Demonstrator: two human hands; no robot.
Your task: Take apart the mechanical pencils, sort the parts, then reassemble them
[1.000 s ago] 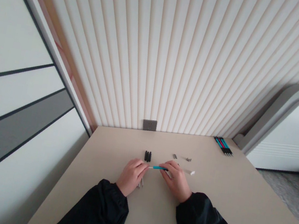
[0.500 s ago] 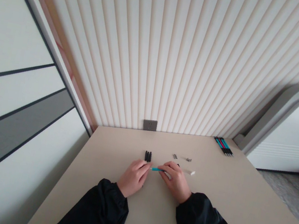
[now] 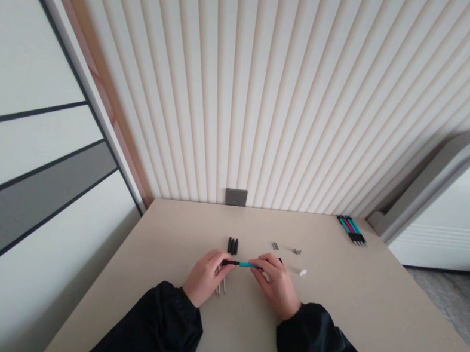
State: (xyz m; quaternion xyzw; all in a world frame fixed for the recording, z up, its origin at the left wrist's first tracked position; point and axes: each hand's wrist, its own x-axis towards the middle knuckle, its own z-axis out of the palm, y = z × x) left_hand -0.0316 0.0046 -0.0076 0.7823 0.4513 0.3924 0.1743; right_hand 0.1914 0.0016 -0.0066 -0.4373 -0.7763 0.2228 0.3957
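Observation:
Both hands hold one teal pen [image 3: 246,265] level above the beige table [image 3: 373,322]. My left hand [image 3: 206,274] pinches its left end, where a black grip section now shows. My right hand [image 3: 277,283] is closed round the teal barrel's right end. Small silver parts [image 3: 221,287] lie on the table just under my left hand. Two black pen pieces [image 3: 232,245] lie side by side a little beyond the pen. Black sleeves cover both forearms.
Small metal bits [image 3: 285,248] and a white piece [image 3: 302,271] lie beyond my right hand. Several finished pens [image 3: 352,229] are lined up at the far right corner. A ribbed wall with a grey socket [image 3: 235,197] backs the table.
My left hand first closed in on the pen's left end, then drew back a little; a black grip section now sits where a thin white tip showed. The right hand barely moved.

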